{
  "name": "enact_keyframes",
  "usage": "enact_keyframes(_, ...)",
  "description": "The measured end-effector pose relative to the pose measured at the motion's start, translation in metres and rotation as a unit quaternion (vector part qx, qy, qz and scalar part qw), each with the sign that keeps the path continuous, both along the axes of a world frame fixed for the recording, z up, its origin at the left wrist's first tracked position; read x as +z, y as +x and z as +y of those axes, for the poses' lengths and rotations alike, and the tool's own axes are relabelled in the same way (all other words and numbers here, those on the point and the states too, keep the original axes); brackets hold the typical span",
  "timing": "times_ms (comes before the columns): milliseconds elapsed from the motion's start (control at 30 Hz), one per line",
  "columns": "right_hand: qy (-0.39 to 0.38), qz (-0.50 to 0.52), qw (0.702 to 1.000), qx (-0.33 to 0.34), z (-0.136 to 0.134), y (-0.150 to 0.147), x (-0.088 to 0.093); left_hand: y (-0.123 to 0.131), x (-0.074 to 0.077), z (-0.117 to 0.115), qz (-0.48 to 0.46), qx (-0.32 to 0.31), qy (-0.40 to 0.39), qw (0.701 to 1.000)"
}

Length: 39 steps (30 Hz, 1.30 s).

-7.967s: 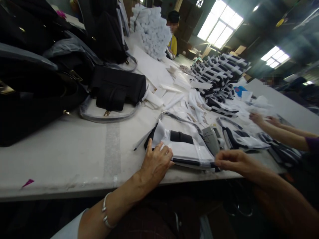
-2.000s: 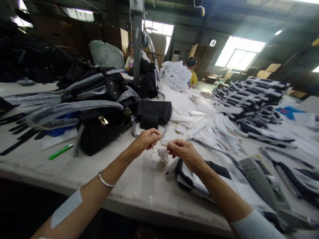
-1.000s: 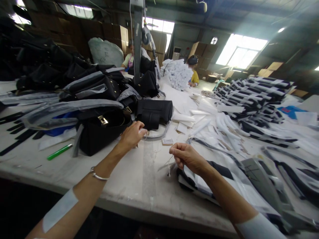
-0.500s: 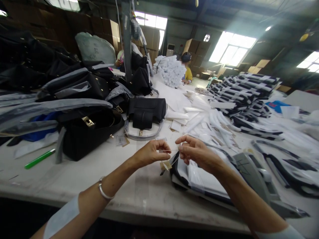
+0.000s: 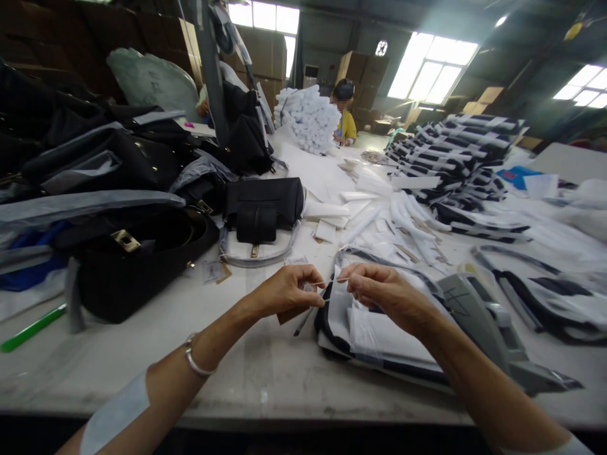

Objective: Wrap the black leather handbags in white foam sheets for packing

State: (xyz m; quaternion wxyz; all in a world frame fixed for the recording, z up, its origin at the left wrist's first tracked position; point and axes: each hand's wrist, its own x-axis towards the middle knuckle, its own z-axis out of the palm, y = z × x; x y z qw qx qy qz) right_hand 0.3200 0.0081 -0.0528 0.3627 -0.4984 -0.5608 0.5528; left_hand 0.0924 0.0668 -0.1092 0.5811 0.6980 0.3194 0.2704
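Observation:
A thin white string [image 5: 337, 280] runs between my two hands at the middle of the view. My left hand [image 5: 290, 292] pinches one end, with a small brown tag [image 5: 290, 314] hanging just below its fingers. The fingers of my right hand [image 5: 379, 287] are closed on the other end. Under my right hand lies a flat black bag covered in white wrapping [image 5: 386, 332]. A grey tape dispenser [image 5: 478, 322] rests at its right side.
Black handbags with gold clasps [image 5: 142, 265] crowd the left, beside a green cutter [image 5: 33, 327]. Another black bag [image 5: 263, 205] lies behind my left hand. Wrapped straps [image 5: 455, 158] are piled at the back right. A person in yellow [image 5: 348, 123] sits beyond the table [image 5: 190, 379].
The view has shifted, so the bags at the left appear farther left. My right hand has closed more on the string, and the brown tag now hangs under my left hand.

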Motion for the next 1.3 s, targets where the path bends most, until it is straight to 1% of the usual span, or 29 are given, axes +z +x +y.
enact_keyframes(33, 0.025, 0.009, 1.000, -0.016, 0.000, 0.002, 0.000, 0.002, -0.002, 0.001, 0.002, 0.011, -0.008, 1.000)
enact_keyframes(100, 0.051, 0.038, 0.997, -0.048, 0.001, 0.003, 0.001, 0.007, -0.005, 0.003, -0.010, 0.008, -0.042, 0.999)
enact_keyframes(200, 0.027, 0.117, 0.989, -0.089, 0.001, 0.000, -0.001, 0.013, -0.006, 0.006, -0.015, -0.023, -0.076, 0.997)
enact_keyframes(333, 0.003, 0.206, 0.965, -0.162, 0.005, 0.005, 0.000, 0.016, -0.003, 0.013, 0.026, -0.074, -0.061, 0.995)
enact_keyframes(400, -0.014, 0.195, 0.963, -0.187, 0.012, 0.017, 0.003, 0.018, -0.003, 0.020, 0.040, -0.089, -0.027, 0.995)
enact_keyframes(433, -0.023, 0.166, 0.967, -0.190, 0.017, 0.024, 0.004, 0.021, -0.005, 0.025, 0.051, -0.080, -0.006, 0.995)
enact_keyframes(500, -0.027, 0.064, 0.980, -0.188, 0.032, 0.042, 0.001, 0.029, -0.012, 0.038, 0.087, -0.040, 0.020, 0.995)
enact_keyframes(567, -0.031, -0.066, 0.982, -0.172, 0.051, 0.059, -0.008, 0.043, -0.023, 0.053, 0.124, 0.002, 0.015, 0.992)
enact_keyframes(633, -0.084, -0.172, 0.972, -0.138, 0.072, 0.069, -0.025, 0.061, -0.035, 0.068, 0.146, 0.022, -0.011, 0.989)
enact_keyframes(667, -0.123, -0.204, 0.964, -0.115, 0.082, 0.071, -0.034, 0.070, -0.041, 0.074, 0.150, 0.027, -0.025, 0.988)
enact_keyframes(733, -0.191, -0.226, 0.952, -0.072, 0.098, 0.070, -0.054, 0.086, -0.051, 0.084, 0.149, 0.026, -0.052, 0.987)
enact_keyframes(833, -0.222, -0.197, 0.955, -0.020, 0.112, 0.060, -0.077, 0.099, -0.061, 0.090, 0.138, 0.008, -0.078, 0.987)
enact_keyframes(933, -0.246, -0.137, 0.959, 0.035, 0.119, 0.053, -0.087, 0.099, -0.066, 0.088, 0.128, 0.000, -0.061, 0.990)
enact_keyframes(1000, -0.259, -0.090, 0.959, 0.072, 0.122, 0.052, -0.089, 0.096, -0.068, 0.087, 0.128, 0.008, -0.023, 0.991)
enact_keyframes(1100, -0.267, -0.028, 0.958, 0.105, 0.124, 0.053, -0.090, 0.092, -0.067, 0.088, 0.139, 0.047, 0.069, 0.987)
enact_keyframes(1200, -0.262, 0.011, 0.958, 0.112, 0.124, 0.055, -0.091, 0.091, -0.064, 0.089, 0.161, 0.080, 0.148, 0.973)
enact_keyframes(1300, -0.262, 0.028, 0.958, 0.109, 0.122, 0.056, -0.089, 0.090, -0.059, 0.088, 0.184, 0.088, 0.186, 0.961)
